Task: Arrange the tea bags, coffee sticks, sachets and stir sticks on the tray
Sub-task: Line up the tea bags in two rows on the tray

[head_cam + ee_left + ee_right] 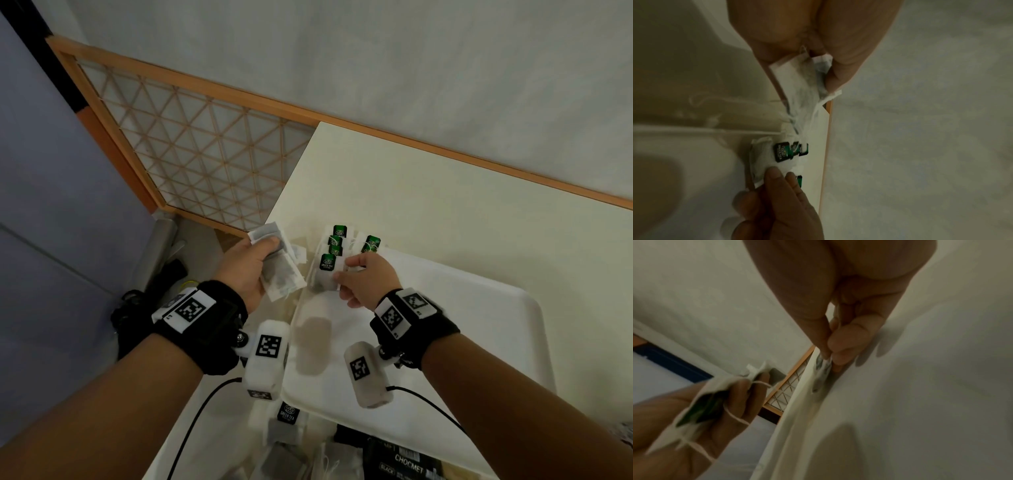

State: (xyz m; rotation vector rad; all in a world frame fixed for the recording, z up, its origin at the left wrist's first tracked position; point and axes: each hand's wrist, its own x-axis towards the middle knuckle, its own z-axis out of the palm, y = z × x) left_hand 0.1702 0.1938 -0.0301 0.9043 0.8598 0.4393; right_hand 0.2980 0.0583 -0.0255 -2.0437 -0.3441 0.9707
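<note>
Pinching "GREEN TEA"-tagged tea bag (326, 274), right hand (366, 279); left hand (245, 270) gripping bunch (279, 270).

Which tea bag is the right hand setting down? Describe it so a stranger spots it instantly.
Start at the white plastic tray on the cream table and go to its far left corner, where green-tagged white paper tea bags overlap. It is the nearest one, pinched by the right hand; its dark GREEN TEA tag shows whole.
</note>
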